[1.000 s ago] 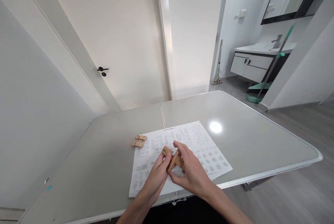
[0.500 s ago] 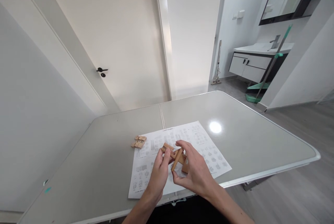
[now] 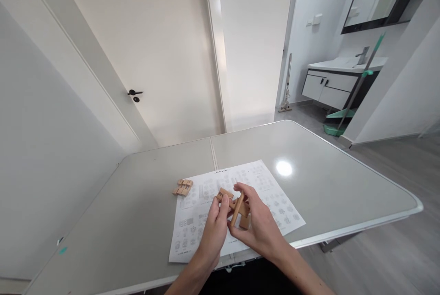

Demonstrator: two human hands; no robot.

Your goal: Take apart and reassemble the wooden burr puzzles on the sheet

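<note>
Since the earlier frame, the left hand [image 3: 213, 228] and the wooden pieces have shifted slightly to the right above the printed sheet [image 3: 288, 220], while the small cluster of wooden blocks [image 3: 183, 188] stays at the sheet's upper left edge. The left hand pinches a marked block [image 3: 225, 192] under its thumb, over the sheet's middle, apparently to steady that side. The right hand [image 3: 261, 219] curls round from the other side, thumb and fingers spanning a thin wooden slab [image 3: 237, 209] end to end; the slab stands steeply tilted, perhaps so that its faces stay free of the fingers. Between the hands, a further wooden piece [image 3: 244, 222] shows below the slab; whether it is joined to the rest cannot be told. The sheet seems laid where its printing can be glanced at past the fingers. Its near edge lies close to the bench [image 3: 137, 226] rim, so toward the body there is little margin. To the sheet's left and right the bench runs broad, giving sideways room; beyond its top edge the surface continues to the far rim.
</note>
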